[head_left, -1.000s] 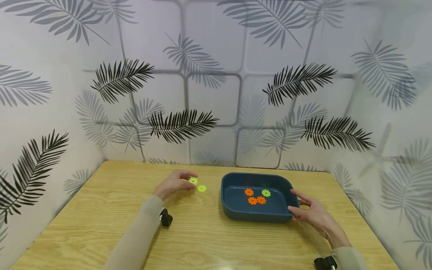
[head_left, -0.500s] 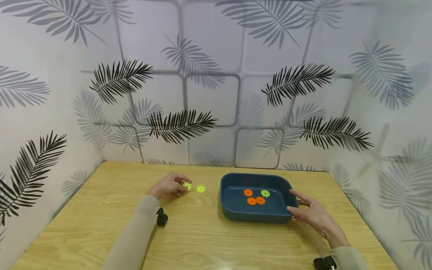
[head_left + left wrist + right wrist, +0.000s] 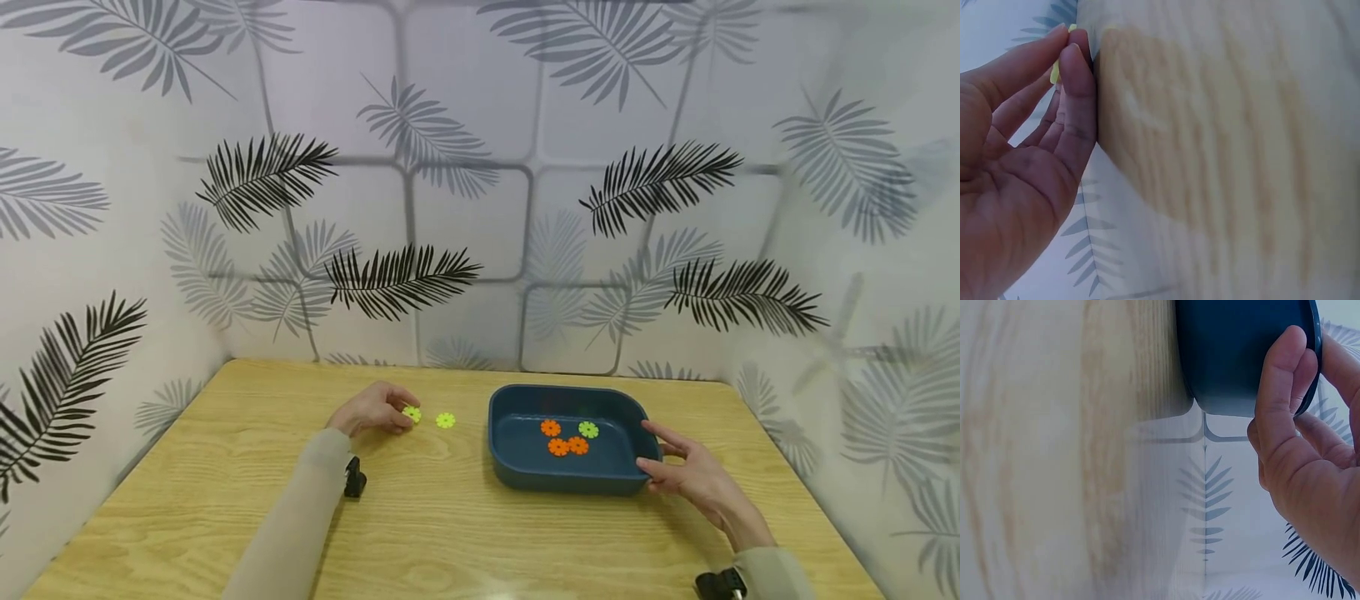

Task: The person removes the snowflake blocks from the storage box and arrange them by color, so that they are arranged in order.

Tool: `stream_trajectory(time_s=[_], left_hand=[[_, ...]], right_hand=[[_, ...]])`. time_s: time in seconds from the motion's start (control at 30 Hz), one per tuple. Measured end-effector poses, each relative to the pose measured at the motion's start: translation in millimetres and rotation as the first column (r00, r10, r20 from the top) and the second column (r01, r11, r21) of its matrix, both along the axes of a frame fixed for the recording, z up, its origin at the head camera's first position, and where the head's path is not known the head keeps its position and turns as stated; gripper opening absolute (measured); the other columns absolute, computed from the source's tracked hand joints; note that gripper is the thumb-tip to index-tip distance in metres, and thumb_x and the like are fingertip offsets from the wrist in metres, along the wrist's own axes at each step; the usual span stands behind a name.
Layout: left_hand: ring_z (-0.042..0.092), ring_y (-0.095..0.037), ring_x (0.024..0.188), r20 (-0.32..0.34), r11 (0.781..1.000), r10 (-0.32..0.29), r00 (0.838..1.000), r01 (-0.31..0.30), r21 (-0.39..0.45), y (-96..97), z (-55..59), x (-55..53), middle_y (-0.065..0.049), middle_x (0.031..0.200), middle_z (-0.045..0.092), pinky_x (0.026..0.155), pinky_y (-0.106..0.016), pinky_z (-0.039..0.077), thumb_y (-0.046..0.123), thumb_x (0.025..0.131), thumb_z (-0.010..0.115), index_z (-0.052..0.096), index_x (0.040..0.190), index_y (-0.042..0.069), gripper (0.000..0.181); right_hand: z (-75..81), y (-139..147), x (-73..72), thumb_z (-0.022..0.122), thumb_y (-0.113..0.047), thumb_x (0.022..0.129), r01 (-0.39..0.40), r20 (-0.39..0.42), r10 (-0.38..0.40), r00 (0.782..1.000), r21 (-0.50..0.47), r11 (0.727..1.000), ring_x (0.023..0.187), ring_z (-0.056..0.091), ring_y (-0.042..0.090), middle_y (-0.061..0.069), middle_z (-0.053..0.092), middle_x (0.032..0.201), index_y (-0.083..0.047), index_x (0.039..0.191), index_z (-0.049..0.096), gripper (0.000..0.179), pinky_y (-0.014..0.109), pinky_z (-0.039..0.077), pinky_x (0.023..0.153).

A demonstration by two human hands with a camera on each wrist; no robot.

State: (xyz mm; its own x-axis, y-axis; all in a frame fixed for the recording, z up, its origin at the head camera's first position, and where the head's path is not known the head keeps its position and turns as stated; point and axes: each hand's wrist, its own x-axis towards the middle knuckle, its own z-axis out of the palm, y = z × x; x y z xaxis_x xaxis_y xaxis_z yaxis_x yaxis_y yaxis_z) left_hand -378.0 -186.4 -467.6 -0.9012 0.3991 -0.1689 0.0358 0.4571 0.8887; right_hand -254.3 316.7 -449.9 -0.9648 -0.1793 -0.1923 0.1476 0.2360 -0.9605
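In the head view my left hand (image 3: 369, 410) pinches a yellow-green notched plastic disc (image 3: 412, 411) between thumb and fingers, low over the table. The left wrist view shows that disc (image 3: 1055, 73) edge-on, mostly hidden by the fingers. A second yellow-green disc (image 3: 446, 421) lies flat just to its right. My right hand (image 3: 701, 477) grips the right end of a dark blue tub (image 3: 570, 482), thumb and fingers at its rim, as the right wrist view of the tub (image 3: 1235, 356) also shows. Inside lie three orange discs (image 3: 551, 427) and one light green disc (image 3: 588, 430).
The wooden table (image 3: 435, 533) carries all these things. Behind it and along both sides stand pale walls (image 3: 465, 325) with a leaf pattern. A black wrist camera (image 3: 355, 477) sits on the left sleeve, another camera (image 3: 720, 585) on the right.
My left hand has moved a little left and toward me with its disc, away from the disc on the table. The right hand and the tub hold their place.
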Motion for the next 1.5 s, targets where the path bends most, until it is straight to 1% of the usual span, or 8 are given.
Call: stream_trajectory(time_s=[0.13,0.27,0.43,0.53,0.77,1.0,1.27,1.5], left_hand=[[0.070,-0.017,0.076,-0.002,1.000,-0.006,1.000,0.006,-0.017,0.0,-1.2,-0.8,-0.023,0.112,0.064,0.072,-0.035,0.059,-0.002,0.086,0.070,0.058,0.128,-0.009,0.044],[0.067,-0.015,0.069,0.015,1.000,0.013,1.000,-0.013,-0.012,2.0,-2.0,-1.9,-0.019,0.099,0.063,0.069,-0.033,0.059,-0.001,0.086,0.071,0.059,0.126,-0.008,0.042],[0.064,-0.015,0.064,0.033,0.998,0.056,0.998,-0.056,-0.011,5.8,-2.7,-1.1,-0.014,0.093,0.063,0.065,-0.031,0.058,-0.001,0.084,0.073,0.062,0.122,-0.006,0.040],[0.062,-0.014,0.061,0.037,0.998,0.061,0.997,-0.060,-0.026,7.4,-3.2,-0.7,-0.013,0.091,0.065,0.063,-0.031,0.058,-0.001,0.084,0.074,0.063,0.121,-0.005,0.039],[0.061,-0.015,0.061,0.041,0.995,0.084,0.996,-0.081,-0.061,10.6,-1.1,-0.7,-0.013,0.090,0.066,0.062,-0.031,0.057,0.001,0.084,0.074,0.064,0.121,-0.002,0.038],[0.064,-0.018,0.071,0.015,0.991,0.100,0.995,-0.099,-0.093,13.7,0.1,0.2,-0.015,0.095,0.063,0.062,-0.033,0.057,0.000,0.084,0.074,0.066,0.119,0.001,0.036],[0.060,-0.016,0.061,-0.006,0.988,0.091,0.996,-0.091,-0.124,16.5,3.4,0.4,-0.010,0.084,0.061,0.058,-0.031,0.055,0.000,0.084,0.074,0.069,0.116,0.001,0.032],[0.059,-0.015,0.058,-0.007,0.990,0.086,0.996,-0.087,-0.112,16.2,2.5,-0.3,-0.010,0.084,0.058,0.057,-0.030,0.055,-0.001,0.083,0.075,0.069,0.115,0.001,0.032]], right_hand=[[-1.0,0.4,0.9,0.071,-0.018,0.091,0.002,0.004,-0.002,1.000,-0.003,1.000,0.073,0.063,0.015,0.036,0.018,0.150,-0.010,0.157,0.023,0.082,0.030,0.058,0.075],[-1.7,0.9,1.3,0.071,-0.017,0.091,0.001,0.003,-0.001,1.000,-0.009,1.000,0.072,0.063,0.014,0.036,0.017,0.150,-0.010,0.157,0.022,0.082,0.029,0.058,0.075],[-1.6,1.2,1.0,0.071,-0.017,0.091,0.003,0.004,-0.003,1.000,-0.011,1.000,0.073,0.063,0.014,0.035,0.018,0.149,-0.010,0.157,0.023,0.082,0.029,0.058,0.075],[-1.1,0.7,1.4,0.072,-0.017,0.091,0.006,0.005,-0.006,1.000,-0.005,1.000,0.073,0.063,0.014,0.035,0.019,0.148,-0.010,0.157,0.024,0.082,0.029,0.058,0.075],[-1.5,0.4,1.0,0.071,-0.017,0.091,0.000,0.004,0.000,1.000,-0.008,1.000,0.074,0.063,0.015,0.037,0.015,0.150,-0.009,0.157,0.023,0.082,0.030,0.058,0.075],[-2.6,0.9,-0.9,0.072,-0.018,0.090,0.004,-0.004,-0.004,1.000,0.002,1.000,0.074,0.063,0.015,0.036,0.018,0.149,-0.011,0.156,0.025,0.082,0.030,0.058,0.076],[-2.3,1.5,-2.1,0.072,-0.018,0.091,0.003,-0.005,-0.003,1.000,-0.006,1.000,0.073,0.062,0.014,0.034,0.018,0.149,-0.011,0.157,0.024,0.082,0.030,0.058,0.075],[-2.1,2.7,-1.7,0.072,-0.018,0.091,-0.003,-0.009,0.003,1.000,-0.005,1.000,0.074,0.062,0.015,0.034,0.018,0.149,-0.011,0.157,0.024,0.082,0.031,0.058,0.076]])
